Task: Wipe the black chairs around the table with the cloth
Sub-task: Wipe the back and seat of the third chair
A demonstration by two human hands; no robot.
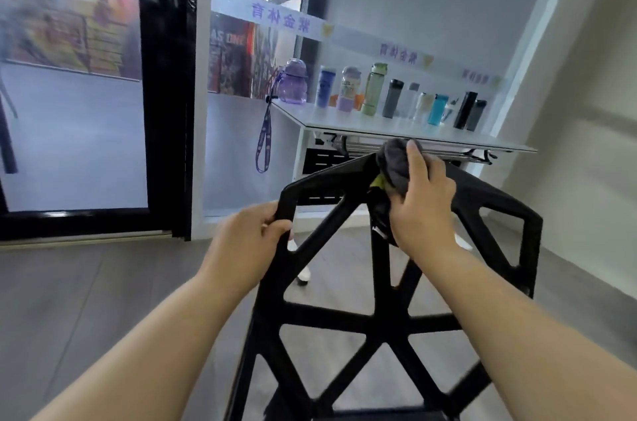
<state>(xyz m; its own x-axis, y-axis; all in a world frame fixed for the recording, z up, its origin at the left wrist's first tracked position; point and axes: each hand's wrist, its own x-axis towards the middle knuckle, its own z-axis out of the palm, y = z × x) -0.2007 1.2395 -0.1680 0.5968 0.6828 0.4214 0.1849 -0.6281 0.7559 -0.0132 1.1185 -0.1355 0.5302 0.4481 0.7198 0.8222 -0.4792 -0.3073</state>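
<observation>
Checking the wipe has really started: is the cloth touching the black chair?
Touching. The head view shows the right hand pressing the grey cloth onto the top edge of the black chair, with no gap visible.

I stand on a grey plank floor [103, 300] facing a pale wall [431, 0]. A white table [344, 120] carries a row of bottles [375, 89] along its far edge. Daylight comes through the black-framed glass door [72, 131] at left.
</observation>
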